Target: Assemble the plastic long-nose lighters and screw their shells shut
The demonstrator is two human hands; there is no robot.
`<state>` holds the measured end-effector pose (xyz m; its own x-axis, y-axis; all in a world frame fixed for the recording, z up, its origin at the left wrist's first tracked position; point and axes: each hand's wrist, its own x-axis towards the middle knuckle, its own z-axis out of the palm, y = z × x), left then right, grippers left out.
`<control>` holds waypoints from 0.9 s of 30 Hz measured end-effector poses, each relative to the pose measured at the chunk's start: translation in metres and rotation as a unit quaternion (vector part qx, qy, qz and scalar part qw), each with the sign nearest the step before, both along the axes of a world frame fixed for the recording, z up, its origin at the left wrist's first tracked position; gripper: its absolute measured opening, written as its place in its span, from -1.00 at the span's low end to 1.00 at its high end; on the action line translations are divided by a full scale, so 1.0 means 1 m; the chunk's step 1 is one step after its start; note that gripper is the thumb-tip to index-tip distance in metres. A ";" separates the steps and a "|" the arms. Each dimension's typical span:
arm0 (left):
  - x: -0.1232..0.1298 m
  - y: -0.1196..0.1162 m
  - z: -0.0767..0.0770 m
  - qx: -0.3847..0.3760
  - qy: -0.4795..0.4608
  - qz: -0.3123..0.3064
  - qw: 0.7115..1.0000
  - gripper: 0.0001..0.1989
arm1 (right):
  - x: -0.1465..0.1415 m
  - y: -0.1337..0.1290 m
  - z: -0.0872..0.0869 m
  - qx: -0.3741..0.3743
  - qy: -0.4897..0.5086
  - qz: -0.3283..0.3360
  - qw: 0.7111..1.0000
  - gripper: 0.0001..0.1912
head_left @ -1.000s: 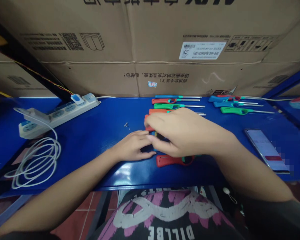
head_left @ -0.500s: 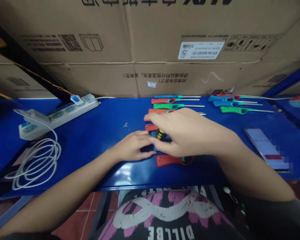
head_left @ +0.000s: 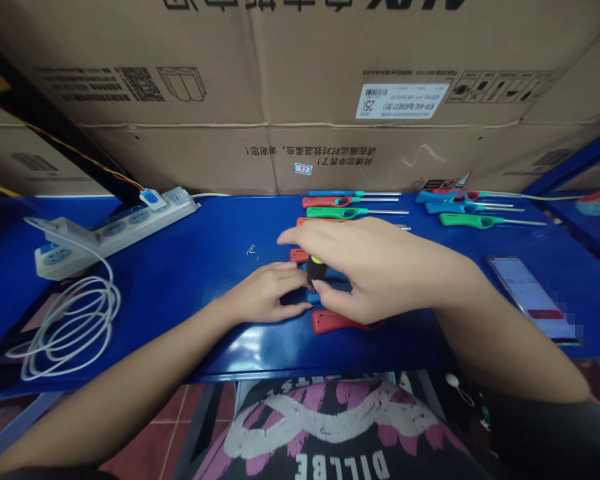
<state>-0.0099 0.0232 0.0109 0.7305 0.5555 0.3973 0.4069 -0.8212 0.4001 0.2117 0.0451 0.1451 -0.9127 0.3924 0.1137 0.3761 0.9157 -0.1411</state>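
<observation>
My right hand is closed round a short black-and-yellow screwdriver, which stands nearly upright. Under the screwdriver lies a blue lighter, mostly hidden by my hands. My left hand rests on the table with its fingertips pressed on the blue lighter beside the screwdriver's lower end. Nearer to me is a red lighter, partly under my right hand. Beyond my hands, red and green lighters lie in a row. Several small screws are scattered left of the row.
On the left are a white power strip and a coiled white cable. More lighters lie at the back right, with a phone nearer. A large cardboard box stands behind the blue table.
The screwdriver has turned more upright, and my right thumb and index finger have shifted around it. My left hand has stayed nearly still.
</observation>
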 end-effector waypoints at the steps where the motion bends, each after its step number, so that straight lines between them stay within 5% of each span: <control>1: 0.000 0.000 0.000 -0.004 0.001 0.001 1.000 -0.83 | 0.000 0.000 0.000 0.012 -0.011 -0.006 1.000 -0.65; 13: 0.003 0.000 0.000 -0.001 0.004 0.010 1.000 -0.80 | -0.002 -0.002 0.003 0.042 -0.017 0.000 0.999 -0.75; 22: 0.004 -0.002 0.002 0.022 0.026 0.011 0.999 -0.77 | -0.001 -0.003 0.002 0.034 -0.007 -0.008 0.999 -0.59; 27: 0.005 -0.003 0.004 0.012 0.051 0.020 0.998 -0.76 | -0.002 -0.002 0.002 0.064 -0.034 -0.016 0.997 -0.73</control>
<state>-0.0053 0.0201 0.0149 0.7456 0.5754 0.3360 0.4765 -0.8130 0.3347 0.2094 0.0434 0.1472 -0.9074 0.4074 0.1028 0.4098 0.9122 0.0028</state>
